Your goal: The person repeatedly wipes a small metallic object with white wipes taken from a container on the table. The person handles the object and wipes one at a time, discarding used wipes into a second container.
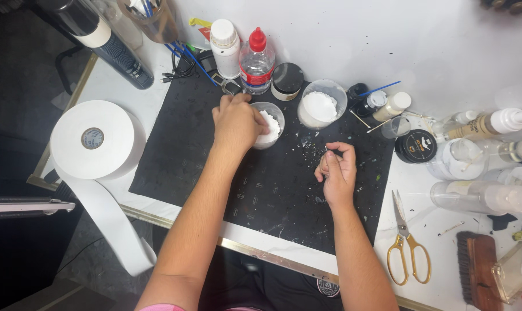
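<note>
left hand (236, 122): we see it centre frame, fingers curled over the cup (268, 125) of white powder, touching its rim
right hand (336, 171): pinched shut on something tiny; we can't tell what
mat (180, 155): black, under both hands
tub (321, 103): white powder, right of cup
scissors (407, 241): lower right

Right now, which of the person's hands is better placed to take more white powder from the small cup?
Probably the left hand: its fingers already rest on the small cup. The right hand is apart, pinching something tiny over the black mat.
</note>
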